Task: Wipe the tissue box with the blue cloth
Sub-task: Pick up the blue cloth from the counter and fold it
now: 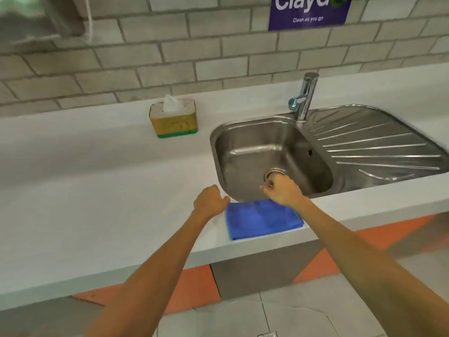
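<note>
A yellow tissue box (174,124) with a green base and a white tissue sticking out stands on the white counter near the tiled wall, left of the sink. A folded blue cloth (262,218) lies flat at the counter's front edge, below the sink basin. My left hand (211,200) hovers just left of the cloth's far corner, fingers curled, holding nothing. My right hand (283,190) is over the cloth's far right corner and the basin's near rim, fingers closed, with nothing visibly in it. Neither hand grips the cloth.
A steel sink (245,132) with a drain and a ribbed draining board (379,144) fills the counter's right side. A chrome tap (305,96) stands behind the basin. White counter (97,181) stretches left. A purple sign (308,13) hangs on the brick-tile wall.
</note>
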